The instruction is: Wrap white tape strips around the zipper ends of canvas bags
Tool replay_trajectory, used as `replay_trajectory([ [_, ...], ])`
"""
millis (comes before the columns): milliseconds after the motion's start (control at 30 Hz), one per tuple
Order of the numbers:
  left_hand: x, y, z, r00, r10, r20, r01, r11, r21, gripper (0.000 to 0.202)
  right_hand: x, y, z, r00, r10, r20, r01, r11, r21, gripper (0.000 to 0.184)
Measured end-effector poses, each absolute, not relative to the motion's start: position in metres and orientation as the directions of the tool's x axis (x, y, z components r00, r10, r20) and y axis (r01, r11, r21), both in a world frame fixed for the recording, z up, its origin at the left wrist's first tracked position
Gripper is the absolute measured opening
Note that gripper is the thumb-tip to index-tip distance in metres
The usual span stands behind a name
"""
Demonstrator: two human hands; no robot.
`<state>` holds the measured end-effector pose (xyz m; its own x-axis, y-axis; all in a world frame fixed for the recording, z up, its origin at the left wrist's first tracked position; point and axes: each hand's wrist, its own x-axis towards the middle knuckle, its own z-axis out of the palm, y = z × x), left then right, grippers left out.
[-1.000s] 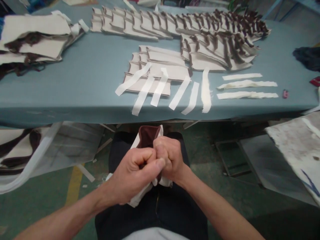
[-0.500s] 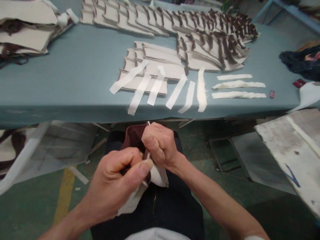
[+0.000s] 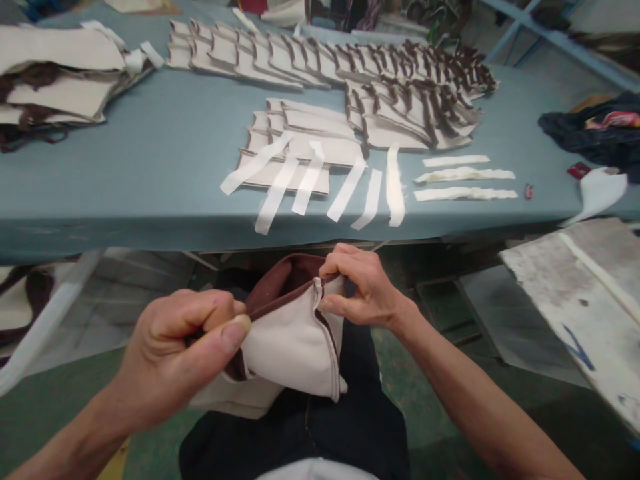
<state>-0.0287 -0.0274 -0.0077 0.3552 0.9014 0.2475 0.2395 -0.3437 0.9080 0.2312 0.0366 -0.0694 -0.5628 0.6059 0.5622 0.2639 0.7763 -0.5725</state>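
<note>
Cream cloth (image 3: 295,350) with a brown lining is pulled taut between two bare hands, as I see it, above the person's dark lap (image 3: 355,427). The left hand (image 3: 175,357) is closed, its thumb pinching one end of the brown rim; the right hand (image 3: 363,287) pinches the rim beside a seam, thumb against fingers. Beyond the grip is a blue-green table (image 3: 125,173), bearing white strips (image 3: 277,197) and overlapping pieces (image 3: 335,143). Right of the grip is a stained board (image 3: 575,300).
</note>
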Motion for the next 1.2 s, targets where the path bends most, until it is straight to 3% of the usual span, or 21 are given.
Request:
replay_trajectory([
  [100, -0.040, -0.017, -0.007, 0.373, 0.891, 0.258, 0.264, -0.369, 0.891, 0.039, 0.239, 0.034, -0.050, -0.566, 0.615, 0.550, 0.294, 0.773, -0.562, 0.035],
  [233, -0.054, 0.003, -0.003, 0.569, 0.800, 0.190, 0.365, -0.453, 0.813, 0.021, 0.249, 0.027, -0.017, -0.599, 0.621, 0.506, 0.290, 0.757, -0.585, 0.031],
  [333, -0.052, 0.010, 0.003, 0.652, 0.744, 0.144, 0.445, -0.530, 0.722, 0.025, 0.250, 0.021, 0.002, -0.626, 0.620, 0.473, 0.256, 0.737, -0.626, 0.030],
  [500, -0.041, 0.009, 0.005, 0.628, 0.737, 0.249, 0.480, -0.619, 0.621, 0.029, 0.248, 0.017, 0.014, -0.612, 0.656, 0.442, 0.213, 0.675, -0.707, 0.029],
  [567, -0.041, 0.008, 0.003, 0.607, 0.755, 0.248, 0.477, -0.596, 0.646, 0.031, 0.247, 0.016, 0.015, -0.611, 0.660, 0.437, 0.197, 0.661, -0.724, 0.028],
  [733, -0.038, 0.009, 0.003, 0.657, 0.748, 0.092, 0.425, -0.469, 0.775, 0.022, 0.242, 0.012, 0.016, -0.618, 0.656, 0.433, 0.187, 0.658, -0.730, 0.030],
  [933, -0.008, 0.013, 0.018, 0.642, 0.754, 0.140, 0.319, -0.428, 0.845, 0.034, 0.230, 0.014, 0.009, -0.602, 0.671, 0.434, 0.178, 0.642, -0.746, 0.031],
  [1067, 0.008, 0.016, 0.014, 0.636, 0.763, 0.118, 0.215, -0.322, 0.922, 0.029, 0.228, 0.014, 0.004, -0.615, 0.682, 0.396, 0.158, 0.599, -0.785, 0.026],
  [1200, 0.008, 0.017, 0.008, 0.659, 0.745, 0.100, 0.212, -0.312, 0.926, 0.021, 0.231, 0.013, 0.001, -0.633, 0.722, 0.280, 0.166, 0.479, -0.862, 0.023],
])
